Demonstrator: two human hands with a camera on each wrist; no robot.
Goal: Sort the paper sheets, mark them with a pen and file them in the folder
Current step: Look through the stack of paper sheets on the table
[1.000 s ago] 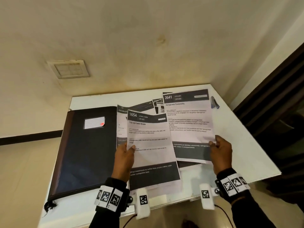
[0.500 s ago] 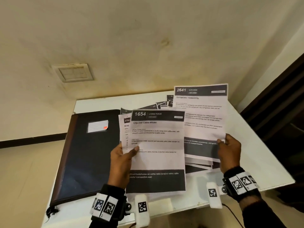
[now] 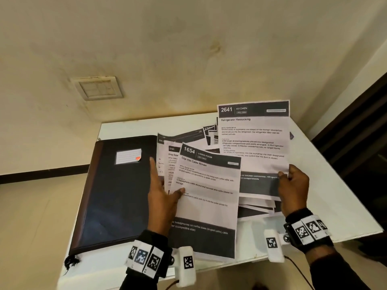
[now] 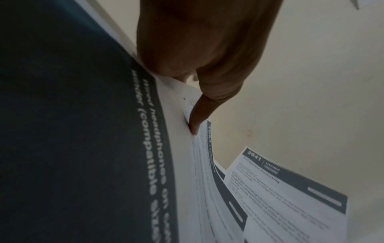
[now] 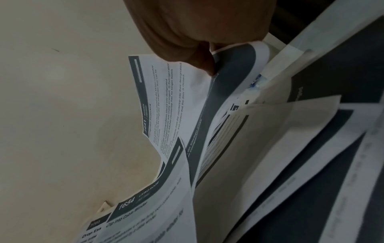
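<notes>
Near the white table's [image 3: 343, 210] front edge, the left hand [image 3: 162, 197] pinches the white printed sheet headed 1654 [image 3: 206, 197] by its left edge, thumb on top, index finger straight; its long axis runs front to back, heading farthest. The right hand [image 3: 293, 191] pinches the sheet headed 2641 [image 3: 254, 141] at its lower right, held upright above the loose pile toward the right edge. The closed dark folder [image 3: 117, 191] lies lengthwise along the left edge, just beside the left hand, which is nearer it.

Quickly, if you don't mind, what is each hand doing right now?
Left hand: pinches the 1654 sheet, index finger pointing straight.
Right hand: grips the 2641 sheet at its lower edge.
</notes>
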